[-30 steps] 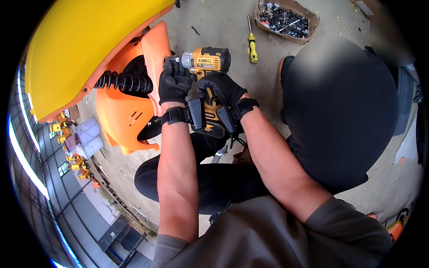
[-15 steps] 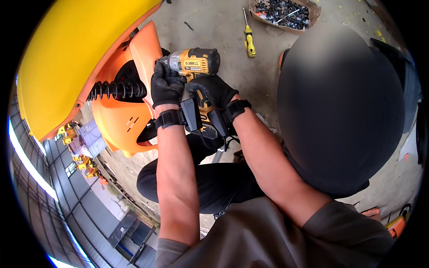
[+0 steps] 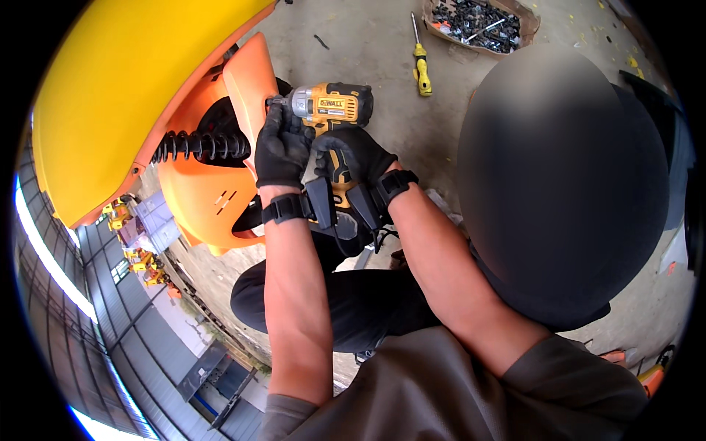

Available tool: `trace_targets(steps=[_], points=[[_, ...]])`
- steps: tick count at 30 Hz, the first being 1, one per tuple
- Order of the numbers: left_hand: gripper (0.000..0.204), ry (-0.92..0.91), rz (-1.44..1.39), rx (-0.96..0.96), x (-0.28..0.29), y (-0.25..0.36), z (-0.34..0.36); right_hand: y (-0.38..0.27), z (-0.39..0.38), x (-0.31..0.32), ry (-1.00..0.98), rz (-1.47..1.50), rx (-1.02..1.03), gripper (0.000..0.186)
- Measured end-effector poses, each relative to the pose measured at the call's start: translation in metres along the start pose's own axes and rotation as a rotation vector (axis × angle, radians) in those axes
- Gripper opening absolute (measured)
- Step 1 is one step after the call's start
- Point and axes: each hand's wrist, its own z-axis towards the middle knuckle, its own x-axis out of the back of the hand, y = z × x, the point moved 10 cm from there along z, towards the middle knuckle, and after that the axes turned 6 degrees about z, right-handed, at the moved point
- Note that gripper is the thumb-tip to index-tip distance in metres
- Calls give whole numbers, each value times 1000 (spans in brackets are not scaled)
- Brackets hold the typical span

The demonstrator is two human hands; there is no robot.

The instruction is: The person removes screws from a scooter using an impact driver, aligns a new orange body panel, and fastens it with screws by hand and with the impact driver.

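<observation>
My right hand (image 3: 351,153) is clamped on the driver (image 3: 329,105) handle; it looks heavy and rigid. My left hand (image 3: 281,151) pinches its nose against the orange panel (image 3: 246,81).

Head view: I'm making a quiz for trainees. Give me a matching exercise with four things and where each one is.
Things:
1. driver
2. screwdriver
3. cardboard box
4. black spring

Places:
A. lying alone on the concrete floor
B. top of picture, full of dark small parts
C. gripped by the right hand, nose against the orange panel
D. beneath the yellow cover, against orange bodywork

Pairs: 1-C, 2-A, 3-B, 4-D
</observation>
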Motion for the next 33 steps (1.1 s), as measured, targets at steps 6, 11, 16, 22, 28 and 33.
trace_targets(steps=[6,11,16,22,28,33], points=[[36,-13,116,42,-30,19,-38,34,-10,-17,133,1002,-483,14],[32,55,623,-129,-22,42,-38,37,-8,-25,100,1121,-509,21],[27,299,1064,-214,-16,68,-33,41,-9,-15,127,1001,-527,22],[17,-66,1810,-310,-23,34,-40,14,-9,4,167,741,-569,21],[37,-150,1404,-15,-33,-8,-85,20,2,6,133,601,-362,8],[34,-237,1477,-33,-46,-7,-107,23,-3,-16,35,835,-416,18]])
